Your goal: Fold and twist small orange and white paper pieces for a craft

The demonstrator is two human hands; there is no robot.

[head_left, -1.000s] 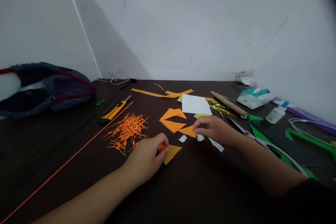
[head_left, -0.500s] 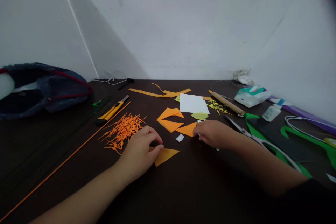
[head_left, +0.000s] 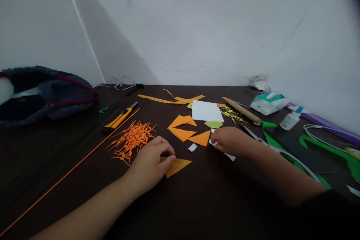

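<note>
My left hand (head_left: 153,163) rests on the dark table (head_left: 197,202), its fingers pinched on the edge of an orange paper triangle (head_left: 178,165). My right hand (head_left: 230,140) lies palm down with curled fingers on small white paper scraps (head_left: 230,156); what the fingertips hold is hidden. Between the hands lie another orange triangle (head_left: 201,138), a small white scrap (head_left: 192,147) and two folded orange pieces (head_left: 181,127). A heap of thin orange stamen-like pieces (head_left: 131,139) sits just left of my left hand.
A white sheet (head_left: 206,111), a yellow-green scrap (head_left: 213,123) and long orange strips (head_left: 174,100) lie farther back. Scissors (head_left: 270,145), a wooden-handled tool (head_left: 243,110), a tissue pack (head_left: 268,103) and glue bottle (head_left: 289,120) are right. A yellow cutter (head_left: 120,117), long orange stick (head_left: 70,174) and dark bag (head_left: 42,93) are left.
My left hand drew the orange triangle slightly toward me and stayed pinched on it. My right hand slid a little right over the white scraps. The view shifted slightly.
</note>
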